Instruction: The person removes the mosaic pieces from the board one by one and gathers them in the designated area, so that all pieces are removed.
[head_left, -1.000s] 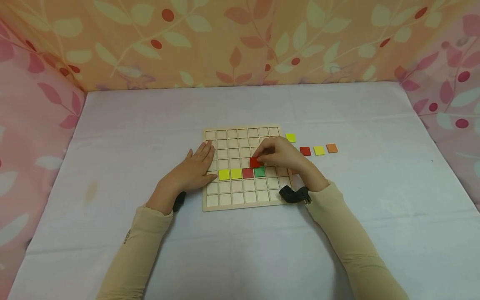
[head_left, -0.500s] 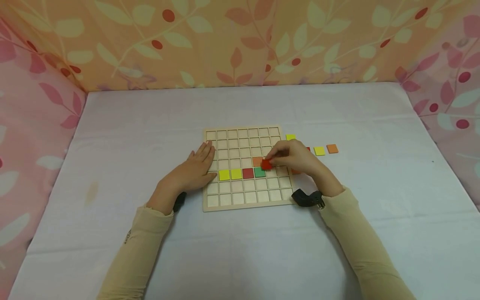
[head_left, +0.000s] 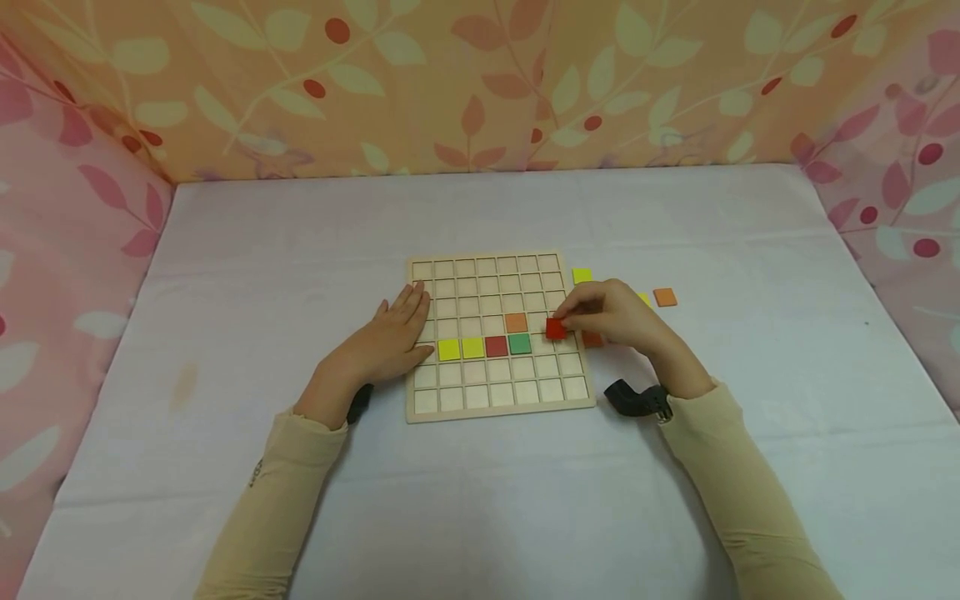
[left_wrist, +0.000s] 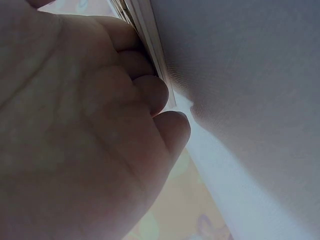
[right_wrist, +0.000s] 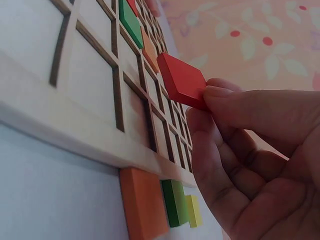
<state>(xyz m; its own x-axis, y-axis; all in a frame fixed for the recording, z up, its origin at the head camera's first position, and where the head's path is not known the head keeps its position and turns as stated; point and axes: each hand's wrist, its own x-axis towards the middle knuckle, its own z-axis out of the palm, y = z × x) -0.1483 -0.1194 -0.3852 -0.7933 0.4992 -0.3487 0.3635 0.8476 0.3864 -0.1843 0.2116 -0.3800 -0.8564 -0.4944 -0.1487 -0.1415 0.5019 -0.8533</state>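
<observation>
Between thumb and fingers my right hand (head_left: 618,321) pinches a square red tile (head_left: 555,329), over the right part of a wooden grid board (head_left: 480,413). In the right wrist view this red tile (right_wrist: 182,80) is raised off the grid and tilted. My left hand (head_left: 378,340) rests with outstretched fingers on the board's left edge; the left wrist view shows its fingertips (left_wrist: 152,95) against the rim. One grid row holds two yellow tiles (head_left: 461,348), a dark red tile (head_left: 496,346) and a green tile (head_left: 520,343). An orange tile (head_left: 515,322) sits one row farther back.
Right of the board lie an orange tile (head_left: 592,340), a yellow tile (head_left: 581,275) and another orange tile (head_left: 665,297). My right hand partly covers a further yellow tile (head_left: 644,298). A green tile (right_wrist: 175,202) beside the board shows in the right wrist view. Patterned curtains (head_left: 480,83) border the white-covered table.
My right hand has moved rightward across the board with the red tile, uncovering the orange tile in the grid. The left hand has stayed in place.
</observation>
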